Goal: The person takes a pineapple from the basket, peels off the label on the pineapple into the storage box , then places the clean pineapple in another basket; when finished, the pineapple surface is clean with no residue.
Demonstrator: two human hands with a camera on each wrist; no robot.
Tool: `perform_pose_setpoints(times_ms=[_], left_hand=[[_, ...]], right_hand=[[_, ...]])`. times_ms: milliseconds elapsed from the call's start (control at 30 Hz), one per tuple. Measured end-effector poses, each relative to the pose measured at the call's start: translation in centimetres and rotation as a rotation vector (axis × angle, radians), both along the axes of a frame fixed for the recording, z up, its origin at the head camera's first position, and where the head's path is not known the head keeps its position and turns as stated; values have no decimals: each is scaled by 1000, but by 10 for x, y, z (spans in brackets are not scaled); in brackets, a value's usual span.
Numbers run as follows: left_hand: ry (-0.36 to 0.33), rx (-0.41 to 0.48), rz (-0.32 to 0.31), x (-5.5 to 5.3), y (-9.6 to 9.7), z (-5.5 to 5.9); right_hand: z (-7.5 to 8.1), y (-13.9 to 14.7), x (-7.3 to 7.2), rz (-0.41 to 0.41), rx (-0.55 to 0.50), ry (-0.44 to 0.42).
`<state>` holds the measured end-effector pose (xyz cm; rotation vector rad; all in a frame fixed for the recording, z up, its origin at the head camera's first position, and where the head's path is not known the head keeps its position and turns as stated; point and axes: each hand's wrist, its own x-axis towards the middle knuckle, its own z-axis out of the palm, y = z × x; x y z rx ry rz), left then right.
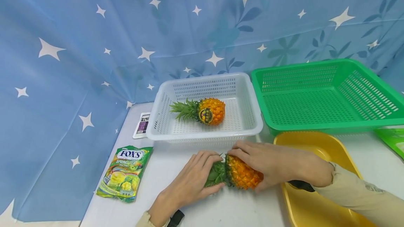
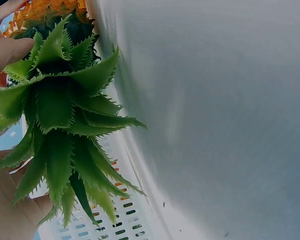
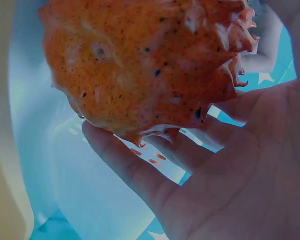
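Note:
Both hands hold a small pineapple [image 1: 243, 173] low over the white table, in front of the white basket. Its orange body points right and its green crown left. My left hand [image 1: 193, 176] grips the crown, thumb on the near side and fingers on the far side. In the left wrist view the spiky leaves [image 2: 57, 110] spread beside the palm. My right hand [image 1: 268, 160] holds the orange body from the right, fingers over its far side. The right wrist view shows the body's blunt end [image 3: 140, 65] against the fingers.
A second pineapple [image 1: 214, 112] with a black label lies in the white basket [image 1: 205, 136]. A green basket [image 1: 309, 127] stands to its right, and a yellow bin [image 1: 341, 146] sits under my right forearm. A candy bag [image 1: 124, 174] and a white packet [image 1: 142, 125] lie left.

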<state>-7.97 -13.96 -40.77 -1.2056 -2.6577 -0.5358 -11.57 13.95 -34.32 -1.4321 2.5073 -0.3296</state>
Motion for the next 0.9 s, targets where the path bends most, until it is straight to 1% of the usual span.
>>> perform_pose_setpoints(times_ms=[300,467,567,633,767,900], left_hand=[[-13,-21,2,-1,-1,5],[-6,-21,0,-1,0,6],[-1,-16,-1,-1,-1,5],[-4,-13,-4,-1,-2,5],[-33,-10,-8,-1,-3,5],[-73,5,-10,0,-6,8]], right_hand=[[-5,1,0,8,-39,15],[-9,1,0,22,-47,62],[-12,1,0,46,-67,95],[-14,2,-2,60,-91,102],[-15,2,-4,70,-121,98],[-7,4,-4,67,-123,84]])
